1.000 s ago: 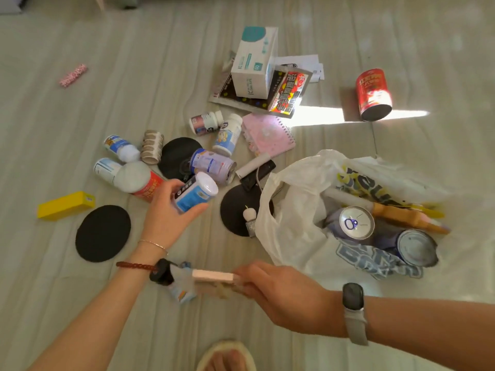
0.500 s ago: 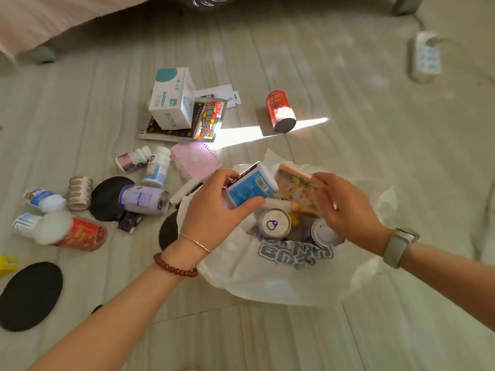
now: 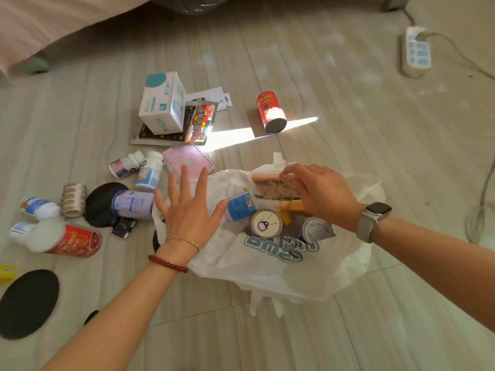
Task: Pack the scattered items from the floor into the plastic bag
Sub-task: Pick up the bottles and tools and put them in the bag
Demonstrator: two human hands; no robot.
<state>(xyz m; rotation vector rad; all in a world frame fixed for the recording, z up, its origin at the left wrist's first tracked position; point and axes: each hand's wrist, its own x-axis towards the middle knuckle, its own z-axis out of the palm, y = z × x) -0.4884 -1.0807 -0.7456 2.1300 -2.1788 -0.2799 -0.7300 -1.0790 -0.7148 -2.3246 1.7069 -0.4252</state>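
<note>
Lowering a flat packet into the white plastic bag (image 3: 267, 266)

The right hand (image 3: 321, 194) pinches the flat printed packet (image 3: 276, 187) over the bag's mouth; it should settle beside the cans before release. The left hand (image 3: 187, 210) is spread, empty, above the bag's left edge, the blue-labelled bottle (image 3: 241, 207) inside.

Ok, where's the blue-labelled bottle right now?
The blue-labelled bottle lies inside the mouth of the plastic bag, just right of the open left hand, beside a silver can top.
</note>
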